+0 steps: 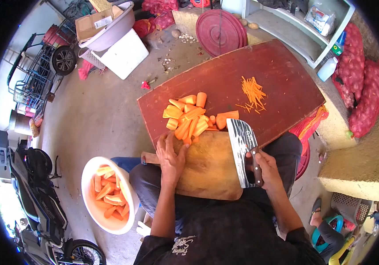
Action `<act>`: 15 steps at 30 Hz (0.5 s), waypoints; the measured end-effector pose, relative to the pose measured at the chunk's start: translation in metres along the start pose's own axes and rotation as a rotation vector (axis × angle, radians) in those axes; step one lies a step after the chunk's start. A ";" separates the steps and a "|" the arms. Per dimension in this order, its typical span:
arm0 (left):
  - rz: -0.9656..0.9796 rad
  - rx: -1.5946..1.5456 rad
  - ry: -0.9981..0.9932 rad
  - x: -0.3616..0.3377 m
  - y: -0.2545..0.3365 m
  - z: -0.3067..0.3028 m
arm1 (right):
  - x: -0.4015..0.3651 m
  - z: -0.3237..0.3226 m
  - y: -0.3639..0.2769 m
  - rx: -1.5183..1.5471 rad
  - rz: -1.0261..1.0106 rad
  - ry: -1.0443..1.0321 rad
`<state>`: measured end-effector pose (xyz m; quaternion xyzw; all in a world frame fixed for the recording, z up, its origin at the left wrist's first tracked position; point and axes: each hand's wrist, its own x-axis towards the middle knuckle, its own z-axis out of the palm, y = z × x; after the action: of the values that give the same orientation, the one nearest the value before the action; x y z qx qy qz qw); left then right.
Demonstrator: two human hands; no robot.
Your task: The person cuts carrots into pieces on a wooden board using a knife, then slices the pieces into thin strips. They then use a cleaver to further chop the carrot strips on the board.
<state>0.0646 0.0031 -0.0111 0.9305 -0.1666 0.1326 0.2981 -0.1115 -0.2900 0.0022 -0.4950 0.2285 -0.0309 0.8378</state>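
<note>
My right hand (264, 168) grips the dark riveted handle of a cleaver (239, 145). Its broad blade, patterned black and white, stands over the right edge of a wooden cutting board (211, 165) resting across my lap. At the board's upper left lies my left hand (170, 155), fingers stretched out and nearest to a pile of peeled carrot pieces (185, 115); whether the fingertips touch a piece is hard to see. Some pieces spill onto the board's top edge. Thin carrot strips (253, 93) form a small heap farther right on the red table (225, 73).
A white tub (88, 205) of carrot pieces stands on the floor to my left. A motorbike (43, 207) is parked beyond it. Red mesh sacks (368, 99) and a metal shelf (282, 28) line the right side. Another person's foot (316, 216) shows at lower right.
</note>
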 end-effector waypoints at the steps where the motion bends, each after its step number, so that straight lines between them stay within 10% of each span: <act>1: -0.021 0.015 0.012 0.000 -0.001 0.001 | 0.004 0.002 -0.010 -0.031 -0.001 -0.006; 15: 0.043 0.067 -0.059 -0.001 0.000 -0.001 | -0.006 0.001 0.003 -0.117 -0.023 -0.078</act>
<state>0.0636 0.0040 -0.0110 0.9397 -0.1908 0.1168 0.2588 -0.1170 -0.2856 0.0022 -0.5466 0.1913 -0.0080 0.8152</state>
